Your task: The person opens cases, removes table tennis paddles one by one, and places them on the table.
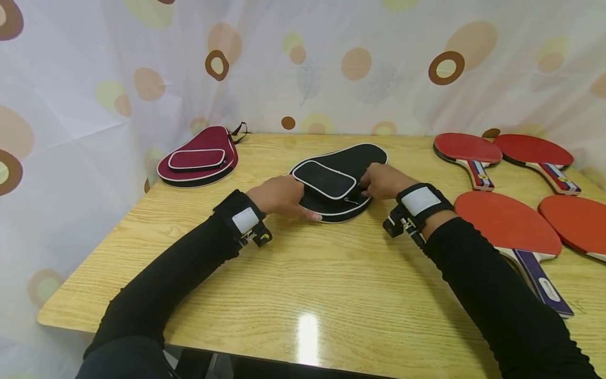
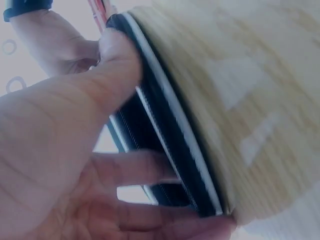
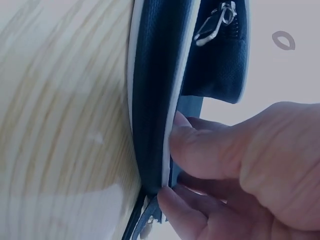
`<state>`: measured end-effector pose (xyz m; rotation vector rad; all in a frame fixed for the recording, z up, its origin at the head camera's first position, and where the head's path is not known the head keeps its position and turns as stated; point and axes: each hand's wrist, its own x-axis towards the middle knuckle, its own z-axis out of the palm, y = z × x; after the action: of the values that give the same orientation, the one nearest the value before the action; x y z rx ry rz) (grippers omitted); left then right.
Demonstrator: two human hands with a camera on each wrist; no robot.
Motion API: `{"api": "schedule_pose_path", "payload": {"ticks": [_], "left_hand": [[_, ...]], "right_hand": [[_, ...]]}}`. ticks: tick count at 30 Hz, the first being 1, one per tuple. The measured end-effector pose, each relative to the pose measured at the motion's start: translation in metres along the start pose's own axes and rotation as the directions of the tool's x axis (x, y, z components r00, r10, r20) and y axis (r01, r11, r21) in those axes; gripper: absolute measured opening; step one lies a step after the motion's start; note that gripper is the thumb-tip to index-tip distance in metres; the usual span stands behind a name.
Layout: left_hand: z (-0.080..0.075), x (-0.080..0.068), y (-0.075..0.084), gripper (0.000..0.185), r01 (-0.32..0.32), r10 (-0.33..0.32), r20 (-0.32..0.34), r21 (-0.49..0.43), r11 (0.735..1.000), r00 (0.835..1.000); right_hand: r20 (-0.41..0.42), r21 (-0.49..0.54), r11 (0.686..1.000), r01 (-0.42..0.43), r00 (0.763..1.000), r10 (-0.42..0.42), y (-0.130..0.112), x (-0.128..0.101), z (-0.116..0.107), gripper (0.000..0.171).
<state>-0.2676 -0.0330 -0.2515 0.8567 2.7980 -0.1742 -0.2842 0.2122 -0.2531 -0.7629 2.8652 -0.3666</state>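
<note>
A black paddle case (image 1: 338, 179) with white piping and a front pocket lies flat on the wooden table (image 1: 303, 284). My left hand (image 1: 295, 200) grips its near left rim. In the left wrist view the thumb (image 2: 120, 55) presses the case's edge (image 2: 170, 145) with the fingers (image 2: 145, 167) curled on the other side. My right hand (image 1: 368, 187) holds the right rim. The right wrist view shows its fingertips (image 3: 200, 145) pinching the piped seam of the case (image 3: 155, 100), below the pocket's zipper pull (image 3: 215, 22). A second zipper pull (image 3: 150, 220) sits just under the fingers.
A maroon paddle case (image 1: 199, 158) lies at the back left of the table. Several red table tennis paddles (image 1: 508, 223) lie along the right side, one close to my right forearm. A spotted curtain (image 1: 303, 63) hangs behind the table.
</note>
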Motion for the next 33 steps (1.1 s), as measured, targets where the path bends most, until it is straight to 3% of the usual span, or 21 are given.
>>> {"api": "schedule_pose_path", "payload": {"ticks": [9, 18, 22, 27, 33], "left_hand": [[-0.002, 0.000, 0.002, 0.054, -0.069, 0.073, -0.069, 0.052, 0.996, 0.995], [0.001, 0.000, 0.005, 0.053, -0.030, 0.030, -0.084, 0.006, 1.000, 0.996], [0.003, 0.001, 0.009, 0.057, -0.018, 0.019, -0.084, 0.010, 1.000, 0.996], [0.004, 0.002, 0.014, 0.068, -0.009, 0.013, -0.126, 0.028, 1.000, 0.992], [0.003, 0.004, 0.015, 0.071, 0.004, 0.001, -0.119, 0.036, 0.999, 0.993]], "right_hand": [[0.006, 0.029, 0.998, -0.054, 0.999, 0.054, 0.005, 0.001, 0.000, 0.020], [0.023, 0.011, 1.000, -0.028, 0.999, 0.028, 0.010, -0.001, -0.001, 0.017], [-0.004, 0.021, 1.000, -0.008, 1.000, 0.008, 0.006, -0.008, 0.000, 0.030], [-0.054, 0.106, 0.994, 0.023, 0.998, -0.017, -0.009, -0.013, 0.003, 0.045], [0.037, 0.106, 0.994, -0.006, 0.999, 0.002, -0.027, -0.010, 0.006, 0.072]]}}
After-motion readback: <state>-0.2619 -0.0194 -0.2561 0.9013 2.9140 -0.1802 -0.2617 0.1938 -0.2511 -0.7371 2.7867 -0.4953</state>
